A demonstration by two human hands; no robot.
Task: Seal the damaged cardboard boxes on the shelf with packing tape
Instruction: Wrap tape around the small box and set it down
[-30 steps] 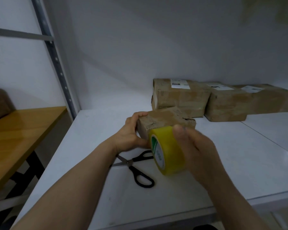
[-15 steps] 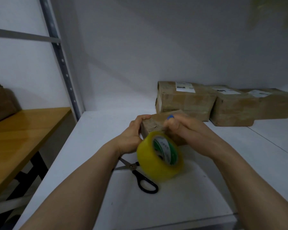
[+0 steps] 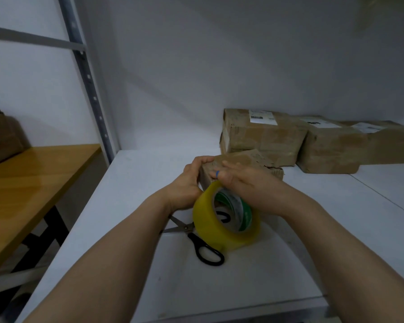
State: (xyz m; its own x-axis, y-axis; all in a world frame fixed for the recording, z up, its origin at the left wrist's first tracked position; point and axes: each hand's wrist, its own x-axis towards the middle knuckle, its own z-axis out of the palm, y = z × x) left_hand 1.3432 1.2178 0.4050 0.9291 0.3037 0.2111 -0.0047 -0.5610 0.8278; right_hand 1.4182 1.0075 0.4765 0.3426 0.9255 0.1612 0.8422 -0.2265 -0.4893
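On the white metal shelf (image 3: 131, 183), three larger brown cardboard boxes (image 3: 261, 136) are lined up behind a small torn brown cardboard box (image 3: 251, 157). Its left end is gripped by the left hand (image 3: 187, 185). Straight fingers of the right hand (image 3: 245, 183) are pressed on its top. A yellow packing-tape roll (image 3: 208, 227) is seen just before it, under the right palm, the grip unclear. Black-handled scissors (image 3: 205, 250) are laid beneath.

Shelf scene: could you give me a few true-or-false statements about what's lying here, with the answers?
1. The tape roll is yellow. True.
2. The scissors have red handles. False: the handles are black.
3. The left hand grips one end of the small box. True.
4. Five boxes stand along the back wall. False: three back boxes stand there, side by side.
5. The scissors lie on the wooden table. False: they lie on the white shelf.
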